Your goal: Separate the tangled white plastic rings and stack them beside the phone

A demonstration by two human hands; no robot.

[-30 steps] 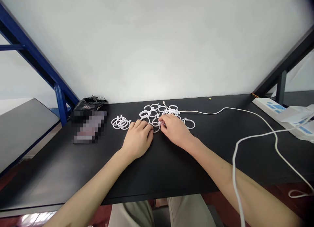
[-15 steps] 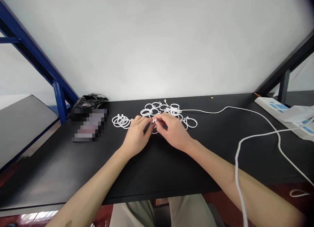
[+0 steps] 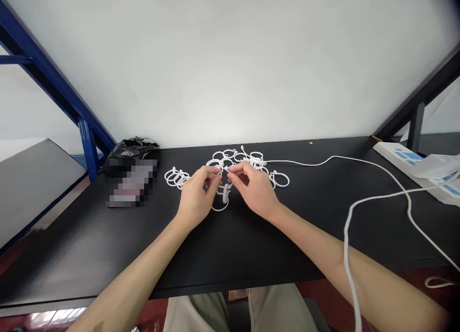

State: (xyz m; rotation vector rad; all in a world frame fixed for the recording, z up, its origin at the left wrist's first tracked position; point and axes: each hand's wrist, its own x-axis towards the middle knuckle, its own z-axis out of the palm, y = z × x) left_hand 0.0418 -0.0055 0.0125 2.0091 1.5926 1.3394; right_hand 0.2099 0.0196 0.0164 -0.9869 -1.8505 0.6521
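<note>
Drawn toward you from the pile of rings (image 3: 239, 155), a white plastic ring (image 3: 220, 209) hangs over the counter (image 3: 251, 255), your left hand (image 3: 196, 193) and right hand (image 3: 253, 188) pinching it closed-fingered; keep it clear of neighbouring rings.

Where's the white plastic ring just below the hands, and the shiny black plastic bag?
White plastic ring (image 3: 220, 210): head view, on the ring's bottom curve.
Shiny black plastic bag (image 3: 131, 150): head view, on the bag's crumpled top.
</note>
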